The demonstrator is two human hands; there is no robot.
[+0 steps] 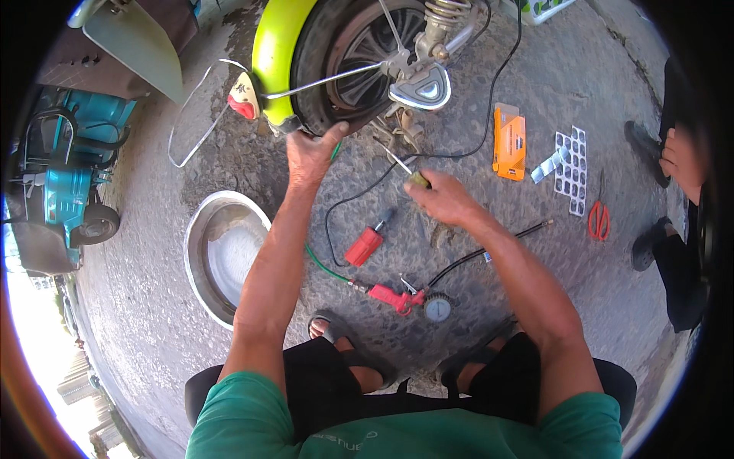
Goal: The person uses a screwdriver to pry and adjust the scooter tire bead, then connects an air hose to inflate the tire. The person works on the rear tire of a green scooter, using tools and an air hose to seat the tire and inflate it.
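Your left hand [310, 157] on the tire [309, 61], right hand [446, 200] on a screwdriver [401, 164].
Left thumb spread at the tire's near edge, fingers hidden, can't tell grip. Right closed round its handle, shaft toward the tire. Red air gun [388, 297] lies before you.

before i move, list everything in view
wheel: 1, grey-black, top centre
fender: 1, yellow-green, around wheel
tail light: 1, red-cream, on fender
basin: 1, silver, left floor
tool: 1, red, centre
inflator: 1, red, lower centre
cable: 1, black, across floor
hoses: 2, green and black, at inflator
box: 1, orange, right floor
sheet: 1, white, beside box
tube: 1, pale blue, at sheet
scissors: 1, red, below sheet
vehicle: at least 1, teal, left edge
bystander: 1, black trousers, right edge
screwdriver: 1, green-handled, below wheel
feet: 2, grey sandals, bottom centre
left hand: 1, bare, at wheel
right hand: 1, bare, holding screwdriver
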